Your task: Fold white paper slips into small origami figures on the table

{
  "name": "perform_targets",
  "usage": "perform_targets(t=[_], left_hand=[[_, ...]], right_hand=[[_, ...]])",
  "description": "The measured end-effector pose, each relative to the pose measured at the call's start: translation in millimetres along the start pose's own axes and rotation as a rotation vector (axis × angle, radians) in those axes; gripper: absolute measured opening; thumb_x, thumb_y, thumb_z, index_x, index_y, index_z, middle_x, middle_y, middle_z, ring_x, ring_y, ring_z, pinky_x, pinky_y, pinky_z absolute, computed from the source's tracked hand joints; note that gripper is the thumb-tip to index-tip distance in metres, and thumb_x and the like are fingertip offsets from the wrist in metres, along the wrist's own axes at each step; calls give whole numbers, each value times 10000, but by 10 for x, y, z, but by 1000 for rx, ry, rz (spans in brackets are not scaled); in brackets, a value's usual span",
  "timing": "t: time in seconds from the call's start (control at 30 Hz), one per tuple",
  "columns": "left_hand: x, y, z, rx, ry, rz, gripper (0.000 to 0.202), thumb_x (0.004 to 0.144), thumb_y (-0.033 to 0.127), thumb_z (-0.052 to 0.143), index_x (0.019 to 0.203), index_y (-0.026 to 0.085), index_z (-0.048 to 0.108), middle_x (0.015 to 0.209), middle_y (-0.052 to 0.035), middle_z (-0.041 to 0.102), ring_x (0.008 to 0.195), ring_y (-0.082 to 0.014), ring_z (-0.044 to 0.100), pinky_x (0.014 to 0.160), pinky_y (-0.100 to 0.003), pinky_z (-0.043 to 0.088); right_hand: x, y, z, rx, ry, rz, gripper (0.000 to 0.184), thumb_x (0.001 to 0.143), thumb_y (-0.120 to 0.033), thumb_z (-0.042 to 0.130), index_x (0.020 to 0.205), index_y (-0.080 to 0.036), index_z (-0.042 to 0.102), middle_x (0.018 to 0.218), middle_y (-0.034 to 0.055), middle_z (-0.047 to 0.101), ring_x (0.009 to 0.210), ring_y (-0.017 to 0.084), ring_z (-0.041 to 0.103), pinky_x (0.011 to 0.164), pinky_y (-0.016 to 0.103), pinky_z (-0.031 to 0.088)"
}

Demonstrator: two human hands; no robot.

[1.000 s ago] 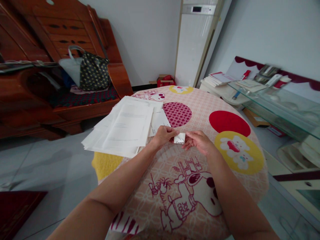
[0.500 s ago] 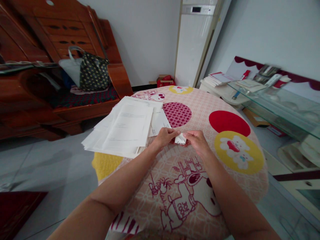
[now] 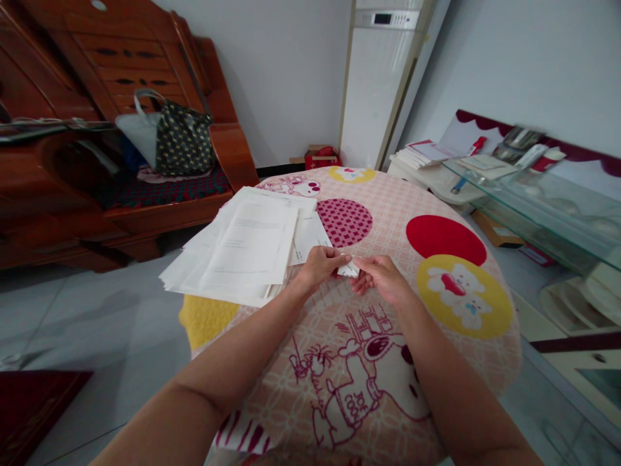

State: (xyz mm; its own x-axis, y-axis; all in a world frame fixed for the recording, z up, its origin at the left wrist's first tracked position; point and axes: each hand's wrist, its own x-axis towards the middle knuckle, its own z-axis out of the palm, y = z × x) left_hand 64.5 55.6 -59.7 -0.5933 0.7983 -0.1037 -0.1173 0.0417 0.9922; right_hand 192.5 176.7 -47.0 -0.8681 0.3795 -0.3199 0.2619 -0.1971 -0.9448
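A small folded piece of white paper [image 3: 348,267] with dark print is held up between my hands, over the middle of the table. My left hand [image 3: 321,264] pinches its left side, thumb on top. At its right edge, the thumb and fingers of my right hand [image 3: 383,275] close on the paper, with the lower fingers curled below. Just left of my hands lies a spread stack of white printed sheets [image 3: 247,246]. One printed sheet [image 3: 310,239] sticks out from the stack toward my left hand.
A patterned cloth [image 3: 388,226] covers the round table. On the right stands a glass-topped cabinet [image 3: 543,194] with papers and small items. A wooden bench [image 3: 233,155] with a dark patterned bag [image 3: 183,139] is at the left; a tall white air conditioner [image 3: 378,84] stands behind.
My right hand has shifted its hold along the paper's right edge, and its lower fingers now show more. The paper has tilted and moved slightly left. The stack has not moved.
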Motion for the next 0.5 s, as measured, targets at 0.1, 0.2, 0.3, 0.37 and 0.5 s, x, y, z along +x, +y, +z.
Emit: perform_targets(t=[0.1, 0.2, 0.3, 0.37, 0.5], left_hand=[[18, -1, -18, 29, 21, 4, 457, 656, 504, 827, 522, 157, 562, 459, 24, 498, 421, -71, 420, 426, -220, 293], [31, -11, -37, 52, 19, 19, 453, 655, 494, 832, 520, 157, 561, 456, 26, 494, 419, -71, 422, 425, -221, 291], [28, -2, -51, 67, 3, 20, 441, 661, 484, 825, 521, 156, 565, 454, 23, 497, 422, -75, 433, 427, -222, 293], [22, 15, -56, 53, -10, 11, 430, 661, 474, 822, 522, 155, 568, 458, 20, 502, 427, -78, 441, 433, -224, 305], [13, 51, -66, 24, -23, 13, 441, 658, 481, 830, 514, 150, 577, 463, 11, 518, 432, -77, 445, 447, -227, 323]], right_hand=[[-29, -24, -37, 15, -103, 64, 301, 718, -413, 806, 748, -136, 695, 624, 90, 739, 482, 162, 675, 433, 223, 539], [-32, -22, -49, 17, -134, 81, 253, 707, -356, 808, 744, -135, 692, 626, 84, 743, 480, 156, 674, 437, 220, 541], [-21, -8, -41, 9, -137, 67, 231, 704, -337, 796, 717, -136, 683, 617, 81, 739, 475, 153, 670, 434, 219, 539], [-17, -2, -31, 2, -143, 47, 229, 697, -335, 792, 706, -136, 680, 616, 81, 739, 472, 150, 666, 436, 219, 538], [-27, -5, 4, -16, -121, 2, 260, 675, -363, 795, 667, -147, 652, 571, 59, 715, 427, 135, 630, 393, 202, 498]])
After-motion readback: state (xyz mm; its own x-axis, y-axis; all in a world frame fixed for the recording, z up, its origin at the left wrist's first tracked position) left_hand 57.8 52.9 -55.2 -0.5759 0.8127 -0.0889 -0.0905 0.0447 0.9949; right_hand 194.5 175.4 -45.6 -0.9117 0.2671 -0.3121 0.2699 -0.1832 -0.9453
